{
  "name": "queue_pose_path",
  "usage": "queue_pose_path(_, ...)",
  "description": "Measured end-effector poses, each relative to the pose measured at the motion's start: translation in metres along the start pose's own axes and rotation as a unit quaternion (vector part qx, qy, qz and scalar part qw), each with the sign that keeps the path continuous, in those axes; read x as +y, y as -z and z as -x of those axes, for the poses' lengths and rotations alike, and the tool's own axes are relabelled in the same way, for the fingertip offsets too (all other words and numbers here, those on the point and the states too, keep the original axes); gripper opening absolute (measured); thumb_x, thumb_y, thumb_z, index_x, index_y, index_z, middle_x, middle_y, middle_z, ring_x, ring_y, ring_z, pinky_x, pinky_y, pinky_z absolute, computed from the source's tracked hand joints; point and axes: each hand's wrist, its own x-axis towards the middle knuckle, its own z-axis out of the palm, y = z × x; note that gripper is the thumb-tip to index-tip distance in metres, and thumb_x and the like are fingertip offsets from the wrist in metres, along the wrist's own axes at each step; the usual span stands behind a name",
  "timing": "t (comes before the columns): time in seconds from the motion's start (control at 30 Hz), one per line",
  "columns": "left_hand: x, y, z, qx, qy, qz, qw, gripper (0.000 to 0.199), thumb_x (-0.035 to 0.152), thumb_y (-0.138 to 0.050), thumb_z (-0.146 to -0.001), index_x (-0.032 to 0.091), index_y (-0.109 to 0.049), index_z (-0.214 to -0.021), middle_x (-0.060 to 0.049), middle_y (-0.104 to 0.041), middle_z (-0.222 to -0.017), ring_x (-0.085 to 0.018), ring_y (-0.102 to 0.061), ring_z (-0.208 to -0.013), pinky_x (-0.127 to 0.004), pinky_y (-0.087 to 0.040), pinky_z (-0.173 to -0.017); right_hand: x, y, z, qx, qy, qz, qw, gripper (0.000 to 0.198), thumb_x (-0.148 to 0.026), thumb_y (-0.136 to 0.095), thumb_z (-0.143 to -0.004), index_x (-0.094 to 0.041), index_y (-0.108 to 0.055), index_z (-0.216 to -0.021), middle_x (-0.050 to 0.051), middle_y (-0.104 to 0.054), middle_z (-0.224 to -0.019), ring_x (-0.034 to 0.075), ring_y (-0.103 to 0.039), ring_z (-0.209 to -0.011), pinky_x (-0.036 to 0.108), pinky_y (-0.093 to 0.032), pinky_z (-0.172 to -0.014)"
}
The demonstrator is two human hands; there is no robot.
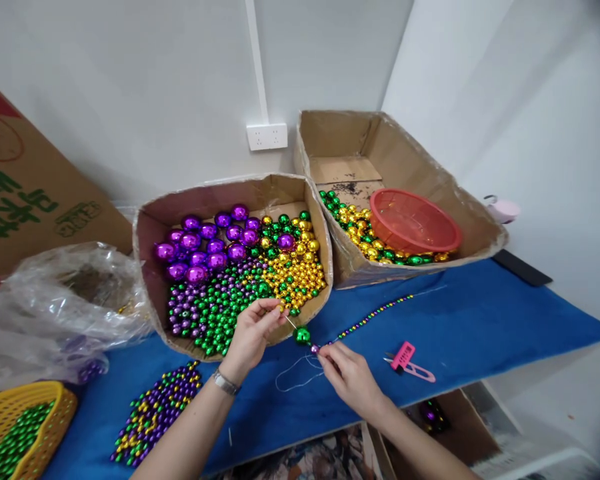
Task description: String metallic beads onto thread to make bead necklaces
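My left hand (254, 331), a watch on its wrist, is closed in a pinch on a thin needle (291, 322) over the near rim of the bead box. A large green bead (302, 335) sits on the needle's lower part. Just right of it, my right hand (351, 375) pinches a small purple bead (315, 349) at its fingertips. Past the right hand, a string of small beads (370, 321) in purple, green and gold runs across the blue cloth (480, 313). A loop of clear thread (295, 380) lies below the hands.
A cardboard box (327, 267) holds purple, green and gold beads. Behind it, another box (445, 173) contains a red basket (415, 220). Pink thread snips (409, 363) lie at right. A bead pile (160, 413), yellow basket (63, 417) and plastic bag (95, 267) are at left.
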Motion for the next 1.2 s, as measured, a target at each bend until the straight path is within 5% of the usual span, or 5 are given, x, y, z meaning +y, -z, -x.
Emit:
queue_pose_path(0.53, 0.001, 0.023, 0.019, -0.020, 0.052, -0.047, 0.997, 0.029, 0.027, -0.082, -0.065, 0.014, -0.066, -0.085, -0.004, -0.068, -0.078, -0.017, -0.068, -0.074, -0.027, -0.056, -0.070, -0.005, -0.001, 0.007, -0.053, 0.000, -0.024, 0.998, 0.018, -0.023, -0.043, -0.097, -0.021, -0.058, -0.087, 0.001, -0.059, -0.077, 0.014, -0.058, -0.068, 0.024, -0.044, -0.063)
queue_pose_path(0.83, -0.040, 0.019, 0.041, 0.004, 0.005, -0.145, 0.989, 0.023, 0.037, -0.074, -0.073, 0.016, -0.069, -0.082, -0.004, -0.068, -0.080, -0.013, -0.061, -0.070, -0.023, -0.050, -0.067, 0.006, -0.035, 0.025, -0.027, -0.030, -0.036, 0.999, 0.006, -0.019, -0.046, -0.093, -0.022, -0.050, -0.089, 0.000, -0.058, -0.075, 0.014, -0.059, -0.066, 0.023, -0.045, -0.061)
queue_pose_path(1.07, -0.065, 0.020, 0.054, -0.055, -0.054, -0.328, 0.941, 0.021, 0.039, -0.060, -0.084, 0.019, -0.067, -0.085, -0.006, -0.068, -0.086, -0.018, -0.064, -0.078, -0.026, -0.050, -0.069, 0.015, -0.043, 0.024, -0.058, -0.040, -0.048, 0.996, 0.013, -0.011, -0.044, -0.090, -0.021, -0.048, -0.083, -0.001, -0.058, -0.075, 0.014, -0.058, -0.068, 0.023, -0.044, -0.064)
queue_pose_path(1.2, -0.074, 0.016, 0.054, -0.048, -0.047, -0.341, 0.938, 0.028, 0.039, -0.055, -0.087, 0.021, -0.058, -0.108, -0.005, -0.068, -0.092, -0.018, -0.066, -0.082, -0.027, -0.053, -0.067, 0.020, -0.052, 0.023, -0.051, -0.016, -0.025, 0.998, 0.014, -0.010, -0.043, -0.090, -0.021, -0.051, -0.086, 0.001, -0.059, -0.081, 0.015, -0.058, -0.073, 0.024, -0.046, -0.069)
